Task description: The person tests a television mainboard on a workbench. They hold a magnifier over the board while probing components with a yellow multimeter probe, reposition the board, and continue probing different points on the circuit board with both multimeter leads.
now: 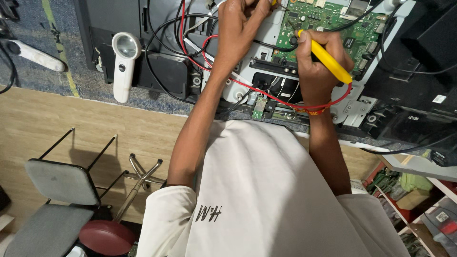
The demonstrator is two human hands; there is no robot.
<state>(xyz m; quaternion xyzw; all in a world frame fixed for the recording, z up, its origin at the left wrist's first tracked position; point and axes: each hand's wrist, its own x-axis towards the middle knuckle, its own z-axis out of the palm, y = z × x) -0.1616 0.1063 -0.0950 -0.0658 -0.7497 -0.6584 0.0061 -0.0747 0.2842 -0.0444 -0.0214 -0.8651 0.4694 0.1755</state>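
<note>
Upper centre of frame: right hand [318, 59], fingers closed around yellow probe [326, 59], tip on green circuit board [328, 21]. Left hand [238, 28] fingers pinched above red wire [228, 74]; contents unclear. White magnifier [124, 64] upper left on desk [28, 57].

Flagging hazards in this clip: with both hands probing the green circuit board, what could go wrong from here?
1. The right hand holds a yellow probe with its tip on the crowded green circuit board; a slip could bridge neighbouring parts.
2. The red lead and black cables loop around both wrists; the left hand could snag one and jerk a probe off its spot.
3. The white magnifier lies near the bench edge and might get knocked off.
</note>
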